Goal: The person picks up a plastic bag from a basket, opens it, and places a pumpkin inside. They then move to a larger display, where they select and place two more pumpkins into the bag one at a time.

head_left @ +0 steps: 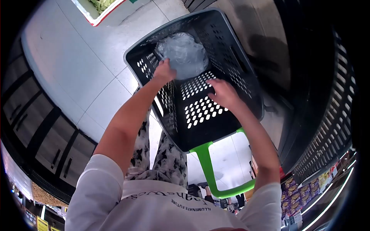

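A clear plastic bag point(183, 56), crumpled and rounded, lies at the far end inside a dark grey shopping basket point(200, 136) with perforated walls. My left hand point(165, 72) is over the basket's left side, right by the bag's near left edge. Its thumb stands apart from its bent fingers; whether they touch the plastic I cannot make out. Over the perforated floor, nearer to me, my right hand point(224, 93) is open with nothing in it, thumb and fingers apart. What the bag contains is hard to see.
A green handle point(210, 177) extends from the basket's near end. At the top left stands a white foam box point(92, 19) with pale green produce. Dark cabinets point(46, 142) line the left; another perforated black basket point(327, 131) and packaged goods point(302, 194) are on the right.
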Tool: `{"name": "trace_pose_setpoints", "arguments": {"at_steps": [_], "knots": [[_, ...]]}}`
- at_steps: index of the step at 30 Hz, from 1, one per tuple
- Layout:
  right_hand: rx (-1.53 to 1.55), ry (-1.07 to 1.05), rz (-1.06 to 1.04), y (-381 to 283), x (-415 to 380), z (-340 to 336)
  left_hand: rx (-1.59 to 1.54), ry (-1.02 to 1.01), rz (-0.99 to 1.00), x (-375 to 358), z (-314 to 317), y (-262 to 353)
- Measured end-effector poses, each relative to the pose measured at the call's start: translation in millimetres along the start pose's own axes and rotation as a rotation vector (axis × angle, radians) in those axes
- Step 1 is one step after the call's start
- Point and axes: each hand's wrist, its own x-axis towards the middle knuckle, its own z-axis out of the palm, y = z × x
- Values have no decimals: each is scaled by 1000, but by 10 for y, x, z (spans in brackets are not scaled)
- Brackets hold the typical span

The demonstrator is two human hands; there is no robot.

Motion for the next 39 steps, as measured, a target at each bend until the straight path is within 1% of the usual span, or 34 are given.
{"name": "trace_pose_setpoints", "arguments": {"at_steps": [2, 4, 6, 7, 8, 10, 11, 12, 13, 14, 16, 18, 19, 20, 22, 25, 26, 28, 29, 30, 32, 34, 36, 38, 39], "knots": [[28, -6, 123, 147, 397, 283, 116, -5, -2, 180, 4, 19], [238, 66, 191, 255, 647, 640, 250, -16, -2, 340, -3, 95], [433, 33, 324, 256, 799, 969, 339, -93, 25, 563, 99, 90], [540, -8, 351, 217, 827, 1056, 355, -113, 37, 654, 173, 103], [581, 4, 371, 183, 860, 1158, 368, -134, 52, 753, 246, 128], [654, 76, 336, 178, 885, 1377, 332, -122, 162, 950, 378, 150], [678, 21, 382, 212, 882, 1448, 332, -121, 225, 1032, 438, 137], [729, 56, 426, 238, 876, 1542, 332, -119, 285, 1114, 484, 118], [780, 93, 470, 281, 860, 1641, 353, -174, 285, 1191, 503, 124], [830, 132, 515, 333, 850, 1718, 328, -195, 219, 1261, 573, 87], [794, 209, 508, 452, 846, 1796, 281, -233, 89, 1420, 719, 0], [775, 265, 479, 601, 912, 1825, 329, -308, 222, 1516, 766, -39], [793, 253, 552, 660, 950, 1830, 324, -164, 399, 1484, 797, -45], [824, 316, 483, 718, 974, 1822, 288, -112, 443, 1511, 810, -3], [760, 370, 469, 760, 1098, 1752, 358, 36, 430, 1467, 772, 74], [714, 429, 402, 860, 1368, 1658, 398, -28, 164, 1556, 677, 93], [718, 439, 398, 896, 1451, 1663, 392, -156, 101, 1584, 744, 62], [581, 453, 337, 848, 1609, 1538, 386, -410, -29, 1647, 953, -52], [621, 441, 325, 826, 1687, 1513, 446, -409, 164, 1507, 1133, -127], [605, 423, 238, 845, 1775, 1557, 503, -401, 358, 1312, 1367, -198], [567, 381, 69, 925, 1918, 1693, 403, -492, 442, 1050, 1853, -242], [526, 235, 68, 1023, 2077, 1975, 408, -904, 586, 818, 1796, 36], [687, -59, 205, 1081, 2164, 2153, 271, -944, 609, 545, 2036, 137], [689, -274, 336, 1161, 2091, 2424, 69, -872, 579, 283, 1753, 241], [688, -384, 403, 1202, 2018, 2562, 171, -914, 711, 288, 1854, 169]]}}
